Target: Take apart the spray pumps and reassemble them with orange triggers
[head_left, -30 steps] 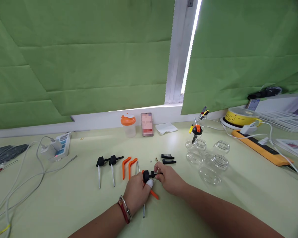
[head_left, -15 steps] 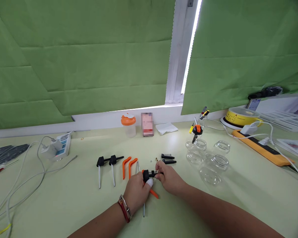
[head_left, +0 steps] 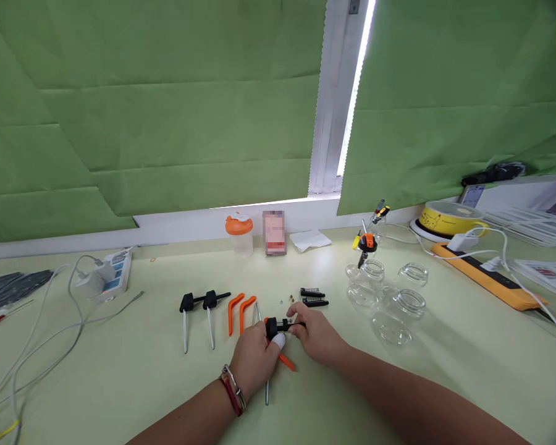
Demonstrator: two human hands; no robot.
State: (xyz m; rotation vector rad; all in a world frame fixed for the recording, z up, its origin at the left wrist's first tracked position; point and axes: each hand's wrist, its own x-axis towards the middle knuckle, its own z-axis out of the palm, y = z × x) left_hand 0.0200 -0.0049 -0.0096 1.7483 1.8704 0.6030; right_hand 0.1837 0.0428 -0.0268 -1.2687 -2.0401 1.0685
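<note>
LEFT HAND (head_left: 254, 355): we grip the black cylindrical plastic mechanism (head_left: 271, 328) with our fingers, presumably steadying it, at near centre of the counter (head_left: 134, 364) | RIGHT HAND (head_left: 317, 335): fingers pinch its right end, apparently for fine control.

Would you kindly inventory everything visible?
Held piece: one, black, centre
Rod pieces: two, black, left
Levers: three, orange, centre
Spring pieces: two, black, centre
Bits: several, brownish, centre
Jars: several, clear, right
Tools: several, multicoloured, right
Cup: one, orange-lidded, back
Blurred panel: one, pink, back
Paper: one, white, back
Bowl: one, yellow, right
Power strips: two, white, orange, sides
Cables: several, white, sides
Blinds: two, green, back
Table: one, green, beneath
Left hand: one, centre
Right hand: one, centre
</note>
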